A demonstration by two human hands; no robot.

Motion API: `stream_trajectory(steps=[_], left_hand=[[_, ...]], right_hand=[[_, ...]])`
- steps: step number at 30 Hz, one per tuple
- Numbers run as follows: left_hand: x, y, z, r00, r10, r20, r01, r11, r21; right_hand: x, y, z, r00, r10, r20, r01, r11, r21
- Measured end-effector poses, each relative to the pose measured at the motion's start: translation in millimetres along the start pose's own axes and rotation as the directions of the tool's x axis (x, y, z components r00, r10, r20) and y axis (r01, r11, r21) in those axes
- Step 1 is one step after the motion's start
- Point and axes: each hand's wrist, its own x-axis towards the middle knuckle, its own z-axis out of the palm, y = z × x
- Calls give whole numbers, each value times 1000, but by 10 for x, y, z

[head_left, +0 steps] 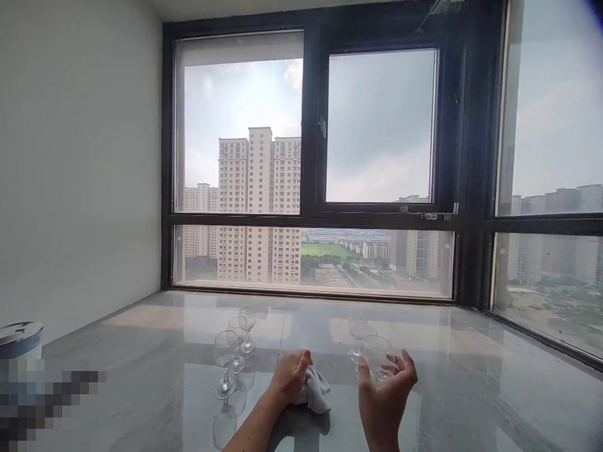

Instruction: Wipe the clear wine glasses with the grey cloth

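My left hand (289, 376) is closed around a bunched pale grey cloth (315, 390), which hangs down toward the shiny grey surface. My right hand (387, 392) curves around a clear stemmed wine glass (377, 346), thumb at its left side and fingers at its right. The lower part of this glass is hidden behind the hand. Just behind it stands another clear wine glass (357, 326), partly overlapped. To the left, three more stand upright in a slanting row: a near glass (226, 348), a middle glass (238, 329) and a far glass (247, 320).
The glossy grey sill (141, 376) mirrors the glasses and the light. Dark-framed windows (311, 125) rise at the back and right, with tall buildings outside. A plain wall (80, 157) bounds the left. At the left edge is a white-and-blue container (21, 342), partly pixelated.
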Motion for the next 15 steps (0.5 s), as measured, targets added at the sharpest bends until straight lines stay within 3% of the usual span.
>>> stream_trajectory(steps=[15], left_hand=[[0,100,-49,1000,-2,20,1,1000,27]], right_hand=[[55,295,118,989,136,60,-127,982,-141]])
